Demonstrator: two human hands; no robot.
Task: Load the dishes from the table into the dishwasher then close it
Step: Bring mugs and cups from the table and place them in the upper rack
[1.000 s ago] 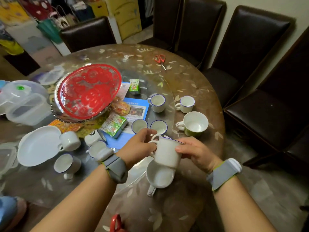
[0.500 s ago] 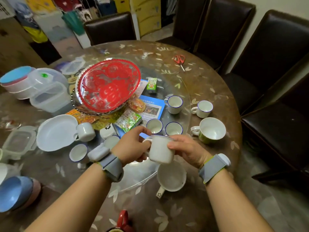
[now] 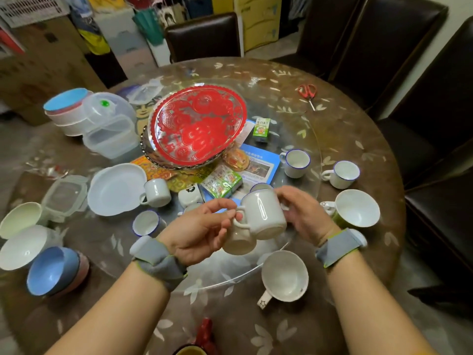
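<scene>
Step in hand: collecting cups off the desk (image 3: 358, 139); dishwasher is not showing in view, so loading itself is not yet starting.

Nearest: a red-handled item (image 3: 204, 331) at the near edge, too cropped to identify; a wide white cup (image 3: 284, 276) sitting upright near-right, star-marked handle pointing near-left.

Mid: both hands are holding up two white mugs over the glass turntable (image 3: 302, 116). Left hand (image 3: 197, 233) grip is pinching the handle of the upper mug (image 3: 263, 213), fingers curled round it; the lower mug (image 3: 239, 239) is sitting against the left palm, touching the upper one. Right hand (image 3: 304, 213) grip is curling round the far-right side of the upper mug; whether it is bearing weight, cannot tell.

Further: blue-rimmed cups (image 3: 295, 162), a green mug (image 3: 355, 212) right, white plate (image 3: 116, 189) and bowls (image 3: 55, 271) left; red platter (image 3: 197, 125) centre; scissors (image 3: 308, 93) far right.

Next move, my judgement: securing both mugs in one hand, freeing the other for another cup, then carrying to the dishwasher. Risk: mugs knocking together or slipping from a handle-only pinch.
</scene>
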